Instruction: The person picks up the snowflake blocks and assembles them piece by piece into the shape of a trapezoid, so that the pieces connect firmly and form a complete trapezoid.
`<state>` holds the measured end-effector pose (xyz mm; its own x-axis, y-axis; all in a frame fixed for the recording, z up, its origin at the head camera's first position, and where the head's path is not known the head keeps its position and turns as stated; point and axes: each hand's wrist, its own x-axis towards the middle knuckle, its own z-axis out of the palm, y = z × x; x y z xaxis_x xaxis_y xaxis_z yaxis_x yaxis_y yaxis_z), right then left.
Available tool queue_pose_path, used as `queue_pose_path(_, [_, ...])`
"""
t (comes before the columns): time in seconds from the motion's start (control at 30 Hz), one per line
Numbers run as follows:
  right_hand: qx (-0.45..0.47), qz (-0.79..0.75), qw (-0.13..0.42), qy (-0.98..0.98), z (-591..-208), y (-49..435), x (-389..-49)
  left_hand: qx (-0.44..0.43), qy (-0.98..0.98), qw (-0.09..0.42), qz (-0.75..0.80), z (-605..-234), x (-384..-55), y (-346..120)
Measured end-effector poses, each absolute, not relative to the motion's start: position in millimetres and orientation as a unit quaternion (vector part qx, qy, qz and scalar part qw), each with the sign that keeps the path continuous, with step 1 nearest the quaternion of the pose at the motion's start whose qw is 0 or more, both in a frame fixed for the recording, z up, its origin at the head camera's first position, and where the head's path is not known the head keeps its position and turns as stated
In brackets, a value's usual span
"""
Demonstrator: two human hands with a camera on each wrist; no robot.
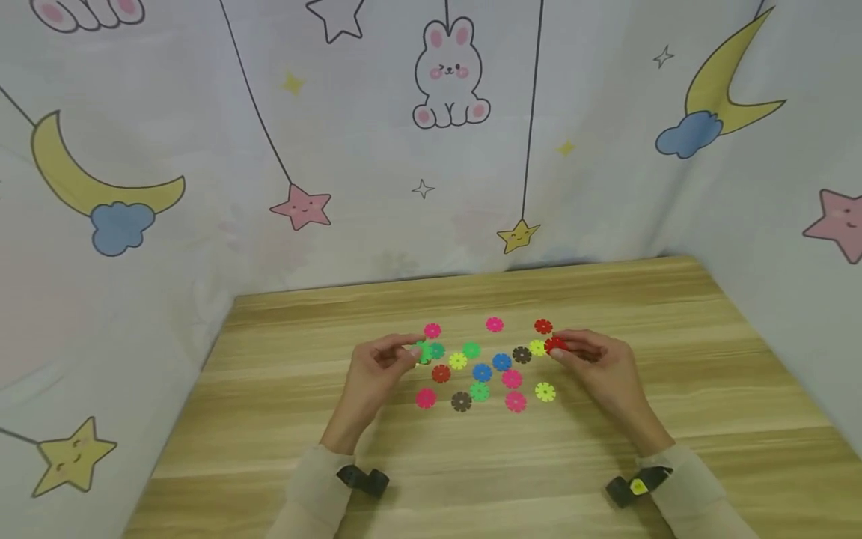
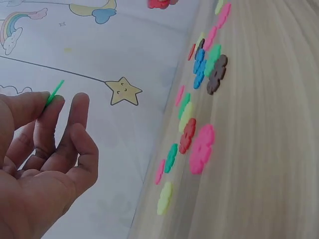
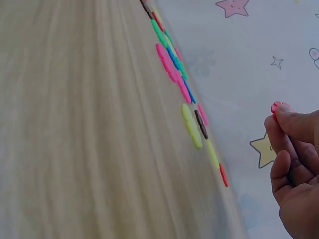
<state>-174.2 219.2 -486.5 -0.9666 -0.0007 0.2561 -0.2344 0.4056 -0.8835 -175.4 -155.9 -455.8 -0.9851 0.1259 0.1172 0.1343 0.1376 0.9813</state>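
Note:
Between thumb and fingertips, my left hand (image 1: 378, 374) pinches a green notched plastic disc (image 1: 423, 351), seen edge-on as a green disc (image 2: 56, 92) in the left wrist view. My right hand (image 1: 604, 368) holds a red notched disc (image 1: 555, 344) in the same way; its edge, a pinkish red disc (image 3: 275, 106), peeks past the thumb in the right wrist view. Both hands are raised above the table at either side of a loose spread of similar discs. Close to the left fingertips lies a teal disc (image 1: 438, 350), and near the right ones a yellow disc (image 1: 537, 347).
Several more discs lie flat on the wooden table (image 1: 269, 419), among them a blue disc (image 1: 482, 373), a brown disc (image 1: 461, 401) and a pink disc (image 1: 515, 402). A printed white curtain (image 1: 377, 135) hangs behind the table and along both sides.

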Motion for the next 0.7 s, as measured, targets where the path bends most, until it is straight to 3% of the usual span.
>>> queue_pose_path(0.7, [0.126,0.623,0.112,-0.764,-445.0,188.6,-179.1,-0.074,-0.687,-0.009,-0.723,-418.2,-176.6,-124.2])
